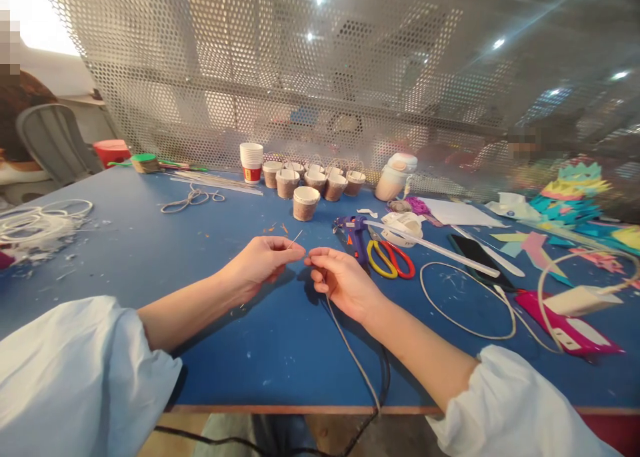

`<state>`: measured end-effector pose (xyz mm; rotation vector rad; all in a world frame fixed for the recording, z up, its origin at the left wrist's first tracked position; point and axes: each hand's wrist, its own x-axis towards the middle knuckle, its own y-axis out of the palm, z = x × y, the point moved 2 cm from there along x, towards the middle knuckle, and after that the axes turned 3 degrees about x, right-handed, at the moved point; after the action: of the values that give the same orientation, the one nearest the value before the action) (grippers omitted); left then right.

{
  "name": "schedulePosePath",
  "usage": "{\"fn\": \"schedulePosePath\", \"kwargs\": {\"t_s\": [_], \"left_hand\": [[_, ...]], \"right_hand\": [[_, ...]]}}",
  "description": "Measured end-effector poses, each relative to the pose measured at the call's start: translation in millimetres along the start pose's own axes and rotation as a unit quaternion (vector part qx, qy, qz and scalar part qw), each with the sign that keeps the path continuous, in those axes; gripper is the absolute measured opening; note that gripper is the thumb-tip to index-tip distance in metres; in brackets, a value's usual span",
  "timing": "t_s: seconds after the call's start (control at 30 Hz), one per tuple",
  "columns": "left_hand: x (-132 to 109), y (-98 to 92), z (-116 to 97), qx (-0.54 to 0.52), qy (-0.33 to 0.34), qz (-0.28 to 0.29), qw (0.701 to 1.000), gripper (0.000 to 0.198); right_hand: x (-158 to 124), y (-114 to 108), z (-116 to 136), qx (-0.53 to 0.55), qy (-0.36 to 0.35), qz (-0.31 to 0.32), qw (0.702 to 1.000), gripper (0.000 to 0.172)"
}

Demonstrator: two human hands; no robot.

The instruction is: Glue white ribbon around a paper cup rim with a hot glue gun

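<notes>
My left hand (260, 262) and my right hand (345, 280) meet fingertip to fingertip above the blue table. Both are pinched on a thin pale cord (353, 352). One short end pokes up from the left fingers, while the long part runs down from under the right hand to the table's front edge. The stretch between the fingertips is too small to make out. Just beyond them stands a small brown-wrapped paper cup (306, 204) with a white rim. A blue glue gun (354, 234) and scissors (390, 260) with yellow and red handles lie near my right hand.
Several wrapped cups (287, 184) and a stack of paper cups (251, 160) line the back. A phone (477, 257), a looped cable (467, 335) and a pink packet (575, 327) lie right. Loose cord coils (45, 220) sit left. A black cable (385, 377) crosses the front edge.
</notes>
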<state>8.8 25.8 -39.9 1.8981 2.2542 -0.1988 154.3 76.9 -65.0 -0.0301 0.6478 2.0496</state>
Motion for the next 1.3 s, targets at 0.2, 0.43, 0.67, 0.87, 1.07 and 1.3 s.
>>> {"fn": "schedulePosePath", "kwargs": {"t_s": [0.2, 0.43, 0.67, 0.87, 1.07, 1.3], "left_hand": [[-4.6, -0.5, 2.8, 0.003, -0.011, 0.013, 1.0, 0.022], [-10.2, 6.1, 4.9, 0.027, 0.026, 0.025, 0.999, 0.024], [-10.4, 5.9, 6.6, 0.003, -0.008, 0.009, 1.0, 0.023], [-11.3, 5.6, 8.3, -0.062, -0.035, 0.015, 0.997, 0.022], [-8.6, 3.9, 10.0, -0.138, -0.047, 0.023, 0.989, 0.007], [-15.3, 16.4, 22.2, -0.115, -0.069, 0.106, 0.985, 0.008]], "right_hand": [[-5.5, 0.4, 8.4, -0.17, -0.14, -0.015, 0.975, 0.025], [-13.8, 13.1, 7.1, -0.085, -0.032, 0.079, 0.993, 0.027], [-8.5, 4.1, 9.8, -0.235, -0.091, 0.017, 0.968, 0.027], [-6.9, -0.4, 15.0, -0.333, -0.177, 0.006, 0.926, 0.023], [-5.9, -6.1, 21.0, -0.185, -0.198, -0.022, 0.962, 0.026], [-7.3, 1.6, 13.0, -0.211, -0.2, -0.011, 0.957, 0.025]]}}
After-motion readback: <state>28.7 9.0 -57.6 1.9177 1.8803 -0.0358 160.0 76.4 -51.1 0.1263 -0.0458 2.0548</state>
